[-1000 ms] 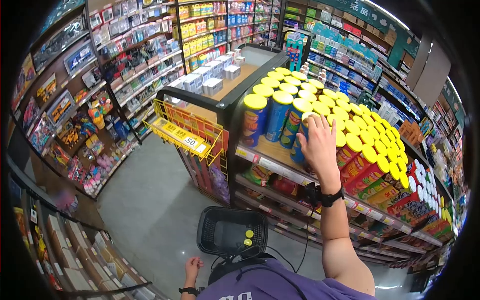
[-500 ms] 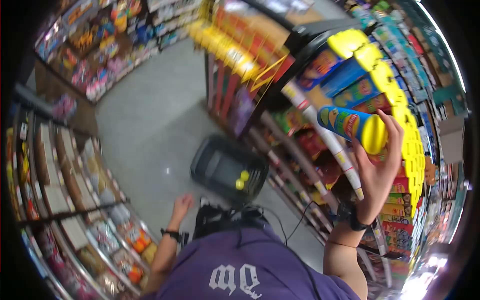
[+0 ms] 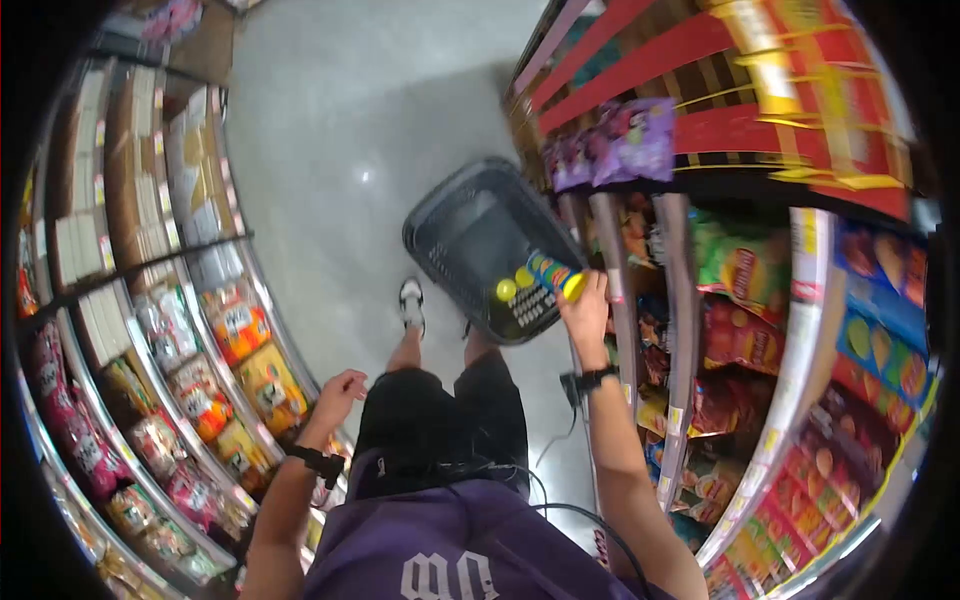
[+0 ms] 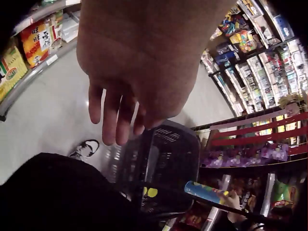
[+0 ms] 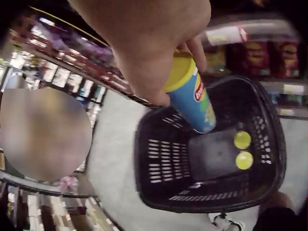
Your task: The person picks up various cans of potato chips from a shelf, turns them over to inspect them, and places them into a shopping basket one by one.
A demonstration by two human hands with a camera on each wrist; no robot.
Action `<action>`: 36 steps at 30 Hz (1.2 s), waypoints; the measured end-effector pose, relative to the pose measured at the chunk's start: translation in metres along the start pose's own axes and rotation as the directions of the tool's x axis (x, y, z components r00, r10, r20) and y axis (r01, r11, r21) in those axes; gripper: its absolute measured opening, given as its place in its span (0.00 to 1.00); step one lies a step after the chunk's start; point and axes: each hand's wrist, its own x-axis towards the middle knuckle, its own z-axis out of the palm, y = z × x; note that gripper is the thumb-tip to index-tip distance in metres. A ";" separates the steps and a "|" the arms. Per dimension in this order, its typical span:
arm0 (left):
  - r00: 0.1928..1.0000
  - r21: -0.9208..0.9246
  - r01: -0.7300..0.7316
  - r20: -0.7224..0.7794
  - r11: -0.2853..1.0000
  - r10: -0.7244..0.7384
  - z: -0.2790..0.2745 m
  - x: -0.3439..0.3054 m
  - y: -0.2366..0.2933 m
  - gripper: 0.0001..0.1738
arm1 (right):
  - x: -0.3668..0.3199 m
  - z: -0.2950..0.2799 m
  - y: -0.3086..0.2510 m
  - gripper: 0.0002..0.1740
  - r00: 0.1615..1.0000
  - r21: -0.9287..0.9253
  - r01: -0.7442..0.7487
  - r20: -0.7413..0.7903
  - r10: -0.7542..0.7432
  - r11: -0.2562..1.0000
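Grey shop floor (image 3: pixel 310 200), an aisle with shelving on both sides. Black basket (image 3: pixel 478 232) sits on it, just beyond a shoe (image 3: pixel 411 305); I take the basket as landmark. Right of it, close by: shelved snack packets (image 3: pixel 740 270). Left of it, well apart: more bagged goods (image 3: pixel 235 320).

Blue can (image 5: pixel 190 98) with a yellow top: tilted, base over the basket's interior, top end at the basket's right side. Whether it touches the rim, I can't tell from this distance.

Right hand (image 3: pixel 585 320): fingers grasp the can round its top end. Sensible hold, I judge; it leaves the base free to point down into the basket.

Two yellow lids (image 5: pixel 242 140) show inside the basket, side by side toward its near end, probably on upright cans; bodies too dark to read. Grouping them leaves much of the bottom bare.

Left hand (image 3: pixel 337 400): left of the basket, on its near side, fingers relaxed, holding nothing; one hand seems enough for a light can.
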 end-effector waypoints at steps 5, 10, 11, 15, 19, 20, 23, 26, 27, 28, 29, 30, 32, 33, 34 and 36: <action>0.964 0.018 0.235 -0.130 0.972 -0.231 -0.001 -0.043 -0.029 0.15 | 0.041 0.134 0.083 0.37 0.960 -0.056 -0.236 0.145 0.241 0.970; 0.890 -0.070 0.426 -0.146 0.902 -0.432 0.022 -0.067 -0.067 0.16 | 0.068 0.231 0.133 0.34 0.934 -0.098 -0.338 0.091 0.347 0.936; 0.879 -0.040 0.456 -0.136 0.889 -0.457 0.028 -0.070 -0.070 0.16 | 0.072 0.244 0.141 0.34 0.927 -0.109 -0.347 0.114 0.358 0.932; 0.856 0.017 0.510 -0.111 0.860 -0.505 0.047 -0.055 -0.052 0.16 | 0.074 0.270 0.132 0.34 0.927 -0.230 -0.277 0.190 0.322 0.933; 0.861 0.021 0.507 -0.047 0.862 -0.506 0.055 -0.033 -0.028 0.16 | 0.068 0.281 0.121 0.38 0.892 -0.322 -0.279 0.262 0.369 0.905; 0.869 0.019 0.494 -0.045 0.869 -0.493 0.056 -0.029 -0.029 0.16 | 0.070 0.284 0.118 0.40 0.861 -0.307 -0.361 0.252 0.441 0.881; 0.879 0.007 0.477 -0.027 0.879 -0.476 0.055 -0.013 -0.017 0.15 | 0.074 0.304 0.148 0.43 0.694 -0.118 -0.669 0.255 0.673 0.734; 0.886 -0.069 0.461 -0.014 0.884 -0.463 0.053 -0.011 -0.033 0.15 | 0.070 0.319 0.176 0.46 0.462 0.024 -0.875 0.340 0.819 0.483; 0.883 -0.066 0.465 -0.027 0.883 -0.468 0.053 -0.010 -0.034 0.15 | 0.061 0.335 0.193 0.47 0.616 -0.039 -0.769 0.226 0.755 0.638; 0.881 -0.063 0.469 -0.040 0.881 -0.471 0.051 -0.010 -0.036 0.15 | 0.059 0.341 0.197 0.47 0.688 -0.076 -0.704 0.175 0.705 0.706; 0.881 -0.064 0.469 -0.041 0.881 -0.472 0.049 -0.008 -0.037 0.15 | 0.056 0.347 0.201 0.48 0.753 -0.122 -0.636 0.122 0.647 0.762; 0.878 -0.059 0.475 -0.038 0.878 -0.478 0.047 -0.008 -0.038 0.15 | 0.056 0.349 0.196 0.45 0.741 -0.103 -0.650 0.137 0.658 0.753; 0.870 -0.059 0.489 -0.036 0.870 -0.491 0.046 -0.010 -0.038 0.15 | 0.054 0.353 0.188 0.43 0.729 -0.091 -0.660 0.160 0.665 0.746; 0.860 -0.065 0.505 -0.044 0.861 -0.508 0.046 -0.011 -0.034 0.14 | 0.055 0.350 0.178 0.40 0.681 0.092 -0.720 0.281 0.676 0.688; 0.850 -0.072 0.521 -0.051 0.851 -0.524 0.046 -0.011 -0.033 0.14 | 0.055 0.346 0.170 0.37 0.637 0.259 -0.768 0.401 0.658 0.586; 0.843 -0.064 0.532 -0.051 0.844 -0.535 0.046 -0.013 -0.038 0.14 | 0.058 0.366 0.175 0.30 0.576 0.401 -0.814 0.466 0.671 0.420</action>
